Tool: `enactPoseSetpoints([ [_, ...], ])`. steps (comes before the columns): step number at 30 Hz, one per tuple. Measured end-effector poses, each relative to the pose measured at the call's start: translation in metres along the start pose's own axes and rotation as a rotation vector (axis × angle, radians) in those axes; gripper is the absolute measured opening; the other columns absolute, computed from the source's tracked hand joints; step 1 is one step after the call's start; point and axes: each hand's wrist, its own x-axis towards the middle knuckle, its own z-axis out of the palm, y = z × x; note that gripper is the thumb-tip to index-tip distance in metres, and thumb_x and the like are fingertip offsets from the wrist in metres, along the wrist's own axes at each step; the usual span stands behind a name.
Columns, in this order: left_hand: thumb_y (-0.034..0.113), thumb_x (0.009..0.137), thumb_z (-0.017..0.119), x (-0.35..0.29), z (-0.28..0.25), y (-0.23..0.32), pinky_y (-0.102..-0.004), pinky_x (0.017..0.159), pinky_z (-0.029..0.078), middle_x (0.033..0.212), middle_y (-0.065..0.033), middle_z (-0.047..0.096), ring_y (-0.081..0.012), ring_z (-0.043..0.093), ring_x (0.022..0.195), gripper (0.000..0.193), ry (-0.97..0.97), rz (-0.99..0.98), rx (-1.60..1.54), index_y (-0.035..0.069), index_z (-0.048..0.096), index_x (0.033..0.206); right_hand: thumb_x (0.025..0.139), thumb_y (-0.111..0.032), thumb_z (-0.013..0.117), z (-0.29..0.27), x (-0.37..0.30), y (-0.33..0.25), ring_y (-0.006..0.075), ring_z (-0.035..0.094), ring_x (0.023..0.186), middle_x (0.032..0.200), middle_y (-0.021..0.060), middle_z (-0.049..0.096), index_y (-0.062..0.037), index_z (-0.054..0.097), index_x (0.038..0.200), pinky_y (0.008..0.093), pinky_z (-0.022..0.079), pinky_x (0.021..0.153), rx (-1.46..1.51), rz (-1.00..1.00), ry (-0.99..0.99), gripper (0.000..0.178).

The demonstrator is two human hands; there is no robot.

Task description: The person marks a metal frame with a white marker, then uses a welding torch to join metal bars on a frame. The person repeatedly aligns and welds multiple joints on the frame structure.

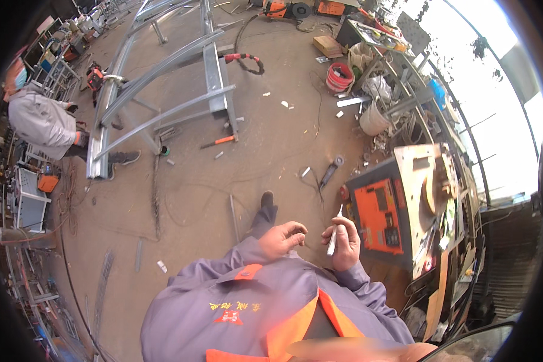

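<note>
1. At the far left, racks of parts run into the dark rim, cut off and hard to sort out.
2. A co-worker (42, 123) in a grey jacket stands beside the metal frame (214, 78), which hides part of the legs; the hands are hard to make out. The frame's far end leaves the top edge.
3. Between frame and wearer lies open floor (262, 160), crossed by thin cords and scattered offcuts.
4. The left hand (283, 239) is in front of the jacket, fingers curled and thumb near them; I cannot tell whether it pinches anything.
5. Just right of it, the right hand (346, 246) grips a white pen-like tool (332, 241), thin tip upward; fingers cover part of its shaft.
6. Near that hand on its right, an orange-fronted machine (377, 217) leaves little room. Behind it, cluttered shelving blurs toward bright glare.
</note>
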Motion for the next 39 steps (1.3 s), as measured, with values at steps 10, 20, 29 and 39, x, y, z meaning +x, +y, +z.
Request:
enactPoseSetpoints([
  [10,0.023,0.104,0.066,0.279,-0.195,0.186,-0.0289,0.08,0.054,0.107,-0.0057,0.075,-0.0104,0.065,0.084,0.034,0.025,0.01,-0.011,0.002,0.064,0.13,0.101,-0.014,0.058,0.032,0.364,-0.062,0.0222,0.067,0.102,0.123,0.0189,0.069,-0.005,0.048,0.145,0.0371,0.055,0.092,0.232,-0.033,-0.025,0.046],
  [20,0.028,0.111,0.052,0.521,-0.422,0.221,-0.0265,0.071,0.05,0.101,-0.0049,0.074,-0.0099,0.065,0.08,0.024,0.838,0.159,-0.138,0.005,0.059,0.116,0.11,-0.018,0.056,0.057,0.791,-0.054,0.0135,0.064,0.087,0.095,0.0088,0.07,-0.0008,0.056,0.131,0.0306,0.053,0.081,-0.083,-0.135,-0.112,0.027],
  [29,0.032,0.111,0.049,0.588,-0.634,0.247,-0.0437,0.092,0.053,0.11,-0.0171,0.073,-0.032,0.068,0.104,0.036,1.863,0.126,0.083,-0.001,0.06,0.12,0.103,-0.021,0.067,0.166,1.134,-0.135,0.0125,0.062,0.085,0.098,0.0067,0.069,0.0026,0.064,0.127,0.0282,0.051,0.078,-0.306,-0.086,-0.678,0.034],
  [39,0.034,0.107,0.052,0.621,-0.807,0.206,-0.0517,0.098,0.048,0.115,-0.0235,0.07,-0.0437,0.064,0.109,0.039,2.338,-0.625,0.509,-0.001,0.065,0.119,0.103,-0.027,0.063,0.341,1.395,-0.08,0.0188,0.062,0.084,0.094,0.0094,0.065,0.0023,0.063,0.112,0.0326,0.05,0.082,-0.398,-0.03,-1.046,0.031],
])
